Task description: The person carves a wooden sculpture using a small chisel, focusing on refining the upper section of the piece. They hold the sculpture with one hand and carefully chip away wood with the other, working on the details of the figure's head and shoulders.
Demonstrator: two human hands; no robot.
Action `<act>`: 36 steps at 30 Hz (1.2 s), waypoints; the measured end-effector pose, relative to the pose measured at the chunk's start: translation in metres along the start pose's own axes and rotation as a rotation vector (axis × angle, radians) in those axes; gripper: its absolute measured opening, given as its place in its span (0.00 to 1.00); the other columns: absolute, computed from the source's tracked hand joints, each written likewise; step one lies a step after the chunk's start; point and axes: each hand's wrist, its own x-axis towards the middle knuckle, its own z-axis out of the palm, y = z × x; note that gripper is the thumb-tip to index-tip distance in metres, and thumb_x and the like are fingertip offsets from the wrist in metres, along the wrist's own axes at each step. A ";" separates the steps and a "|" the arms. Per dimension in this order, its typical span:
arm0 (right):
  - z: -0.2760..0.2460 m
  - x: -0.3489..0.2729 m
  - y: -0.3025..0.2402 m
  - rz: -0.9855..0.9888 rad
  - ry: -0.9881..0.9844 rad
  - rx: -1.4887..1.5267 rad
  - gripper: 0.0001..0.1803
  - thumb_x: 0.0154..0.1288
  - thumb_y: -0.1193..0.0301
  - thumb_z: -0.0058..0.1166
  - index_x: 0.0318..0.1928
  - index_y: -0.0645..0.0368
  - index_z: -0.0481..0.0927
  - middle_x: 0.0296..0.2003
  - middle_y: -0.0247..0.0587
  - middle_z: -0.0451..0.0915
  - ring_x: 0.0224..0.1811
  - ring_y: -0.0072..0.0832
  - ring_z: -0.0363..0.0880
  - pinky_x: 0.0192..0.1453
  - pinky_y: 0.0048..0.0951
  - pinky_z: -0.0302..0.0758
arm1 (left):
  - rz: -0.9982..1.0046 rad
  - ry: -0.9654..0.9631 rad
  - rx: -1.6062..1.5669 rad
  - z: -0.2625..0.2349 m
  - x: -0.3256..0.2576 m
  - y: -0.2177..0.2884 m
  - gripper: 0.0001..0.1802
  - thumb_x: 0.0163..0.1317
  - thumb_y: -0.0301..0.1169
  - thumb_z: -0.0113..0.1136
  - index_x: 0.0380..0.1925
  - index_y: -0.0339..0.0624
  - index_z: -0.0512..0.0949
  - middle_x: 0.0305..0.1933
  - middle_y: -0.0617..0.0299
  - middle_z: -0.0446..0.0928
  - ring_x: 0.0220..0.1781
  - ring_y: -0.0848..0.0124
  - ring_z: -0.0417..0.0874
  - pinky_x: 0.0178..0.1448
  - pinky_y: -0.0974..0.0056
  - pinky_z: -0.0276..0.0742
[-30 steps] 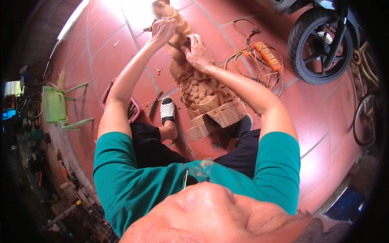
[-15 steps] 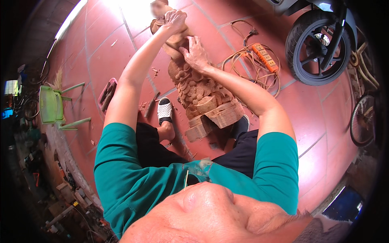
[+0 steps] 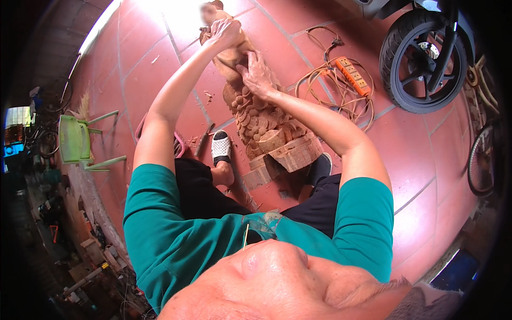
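A brown wooden carving (image 3: pixel 256 114) of a figure lies stretched away from me on the floor. Its stepped base is nearest, between my feet, and its head end is farthest. Near the head, my left hand (image 3: pixel 226 33) is closed against the upper body with its fingers curled under. Whatever may be in that grip is hidden. Lower on the figure's right side rests my right hand (image 3: pixel 259 77), fingers stretched along the wood and thumb apart. Dense rounded relief covers the carving's lower half.
An orange power strip (image 3: pixel 352 76) lies right of the carving amid its coiled cable. Beyond it stands a motorbike wheel (image 3: pixel 424 61). On the left are a green plastic chair (image 3: pixel 74 140), a pink container (image 3: pixel 180 145), a dark hand tool (image 3: pixel 204 140) and wood chips.
My left hand has shifted slightly nearer along the figure's upper body. My right hand stays at about the same place on the wood. The whole view has turned a little.
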 end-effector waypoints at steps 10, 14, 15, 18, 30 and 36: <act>-0.003 0.004 0.007 0.000 -0.049 0.014 0.29 0.70 0.59 0.55 0.64 0.62 0.66 0.65 0.60 0.64 0.59 0.62 0.73 0.60 0.56 0.73 | 0.043 -0.011 -0.075 -0.008 0.016 0.003 0.10 0.53 0.28 0.56 0.19 0.33 0.80 0.25 0.41 0.80 0.27 0.49 0.84 0.33 0.49 0.77; 0.004 0.002 0.008 -0.066 0.012 0.056 0.29 0.70 0.59 0.55 0.64 0.61 0.67 0.65 0.59 0.64 0.60 0.61 0.73 0.61 0.56 0.73 | 0.125 -0.078 -0.099 0.002 -0.002 -0.023 0.10 0.53 0.29 0.57 0.19 0.33 0.80 0.23 0.41 0.79 0.25 0.50 0.83 0.31 0.48 0.77; 0.002 0.001 0.002 -0.059 0.002 0.027 0.29 0.70 0.59 0.55 0.65 0.61 0.66 0.64 0.59 0.64 0.60 0.61 0.73 0.61 0.55 0.73 | 0.148 -0.028 -0.115 0.001 -0.006 -0.025 0.11 0.54 0.30 0.56 0.18 0.34 0.80 0.23 0.41 0.79 0.26 0.51 0.84 0.32 0.48 0.78; -0.003 -0.003 -0.002 -0.014 -0.022 -0.028 0.29 0.70 0.59 0.55 0.65 0.60 0.66 0.64 0.58 0.64 0.61 0.60 0.72 0.62 0.55 0.72 | 0.092 -0.034 -0.026 -0.003 0.000 -0.008 0.09 0.54 0.27 0.55 0.21 0.35 0.82 0.26 0.40 0.81 0.29 0.46 0.86 0.33 0.47 0.80; -0.006 0.001 0.003 -0.062 0.010 -0.030 0.29 0.69 0.60 0.56 0.65 0.59 0.65 0.62 0.57 0.66 0.59 0.62 0.73 0.61 0.55 0.73 | 0.214 -0.021 -0.052 -0.010 0.030 0.013 0.06 0.52 0.24 0.58 0.19 0.33 0.79 0.24 0.43 0.79 0.27 0.53 0.84 0.32 0.53 0.77; -0.008 0.000 -0.004 0.034 -0.061 0.008 0.30 0.69 0.60 0.55 0.65 0.62 0.65 0.64 0.58 0.65 0.57 0.62 0.75 0.59 0.55 0.75 | 0.110 0.057 0.037 0.010 0.021 -0.003 0.08 0.51 0.26 0.57 0.18 0.34 0.79 0.25 0.44 0.80 0.29 0.53 0.84 0.33 0.52 0.77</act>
